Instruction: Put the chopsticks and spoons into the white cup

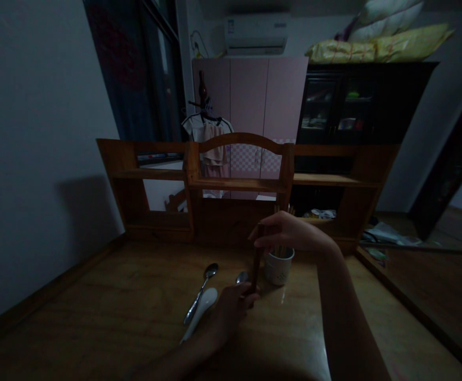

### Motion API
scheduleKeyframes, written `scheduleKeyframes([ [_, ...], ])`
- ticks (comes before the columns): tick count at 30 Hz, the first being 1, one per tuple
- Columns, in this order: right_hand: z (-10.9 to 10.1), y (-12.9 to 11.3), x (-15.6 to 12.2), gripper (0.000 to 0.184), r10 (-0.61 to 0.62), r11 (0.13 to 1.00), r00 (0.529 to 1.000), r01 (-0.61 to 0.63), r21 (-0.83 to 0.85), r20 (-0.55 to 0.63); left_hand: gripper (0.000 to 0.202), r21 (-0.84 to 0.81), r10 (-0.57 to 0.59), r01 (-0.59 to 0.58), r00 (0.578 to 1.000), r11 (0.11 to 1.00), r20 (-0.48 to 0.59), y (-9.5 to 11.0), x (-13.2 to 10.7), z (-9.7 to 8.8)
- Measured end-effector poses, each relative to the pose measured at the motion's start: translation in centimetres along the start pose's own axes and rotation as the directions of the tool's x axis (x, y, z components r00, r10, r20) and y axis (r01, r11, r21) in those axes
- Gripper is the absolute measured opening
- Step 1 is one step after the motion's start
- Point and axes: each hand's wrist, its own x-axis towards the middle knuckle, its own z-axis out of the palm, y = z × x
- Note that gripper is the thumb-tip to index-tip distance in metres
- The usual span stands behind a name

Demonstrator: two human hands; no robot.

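Note:
Dark reddish-brown chopsticks [257,267] stand nearly upright between my hands; how many there are I cannot tell. My right hand [288,231] pinches their upper end, and my left hand [233,307] is closed round the lower end, just above the table. Right behind them is a pale perforated holder [278,267] with several lighter chopsticks [280,248] in it, partly hidden by my right hand. Left of my left hand lie a metal spoon [199,293] and a white spoon [200,313]. The bowl of another metal spoon [242,277] shows just beyond my left hand, its handle hidden.
The wooden table [116,307] has a wooden shelf unit [239,184] along its back edge. A white wall [48,132] borders the left side. Past the shelf are pink cabinets [249,100], a clothes rack [205,119] and a dark cabinet [368,106].

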Motion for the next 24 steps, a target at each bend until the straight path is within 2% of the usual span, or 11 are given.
scheduleKeyframes([
  [5, 0.0, -0.2, 0.0, 0.022, -0.023, 0.998, 1.0, 0.023, -0.06, 0.001, 0.033, 0.032, -0.021, 0.019, 0.999, 0.999, 0.04, 0.9, -0.5, -0.3],
  [10, 0.0, 0.1, 0.1, 0.023, -0.023, 0.995, 0.999, 0.019, -0.1, -0.035, 0.032, 0.034, -0.009, 0.008, 1.0, 0.999, 0.02, 1.8, -1.1, -0.4],
  [14, -0.6, -0.1, -0.7, 0.025, -0.02, 0.992, 0.991, 0.003, -0.125, -0.131, 0.029, 0.047, 0.015, -0.018, 0.998, 0.999, 0.058, 2.0, -1.4, -0.4],
  [17, -1.9, -0.7, -2.6, 0.028, -0.028, 0.991, 0.965, -0.007, -0.132, -0.259, 0.032, 0.033, 0.026, -0.029, 0.997, 0.999, 0.071, 1.5, -1.5, -0.5],
  [19, -3.1, -0.8, -4.5, 0.029, -0.028, 0.988, 0.927, -0.031, -0.15, -0.375, 0.03, 0.059, 0.064, -0.068, 0.996, 0.996, 0.057, 1.0, -1.5, -0.4],
  [21, -4.3, -0.6, -6.6, 0.031, -0.024, 0.978, 0.847, -0.09, -0.189, -0.53, 0.025, 0.106, 0.102, -0.107, 0.994, 0.989, 0.044, 0.5, -1.4, -0.3],
  [24, -5.7, 0.3, -8.9, 0.033, -0.012, 0.98, 0.677, -0.139, -0.144, -0.736, 0.023, 0.185, 0.127, -0.132, 0.991, 0.974, 0.038, 0.5, -1.2, -0.3],
])
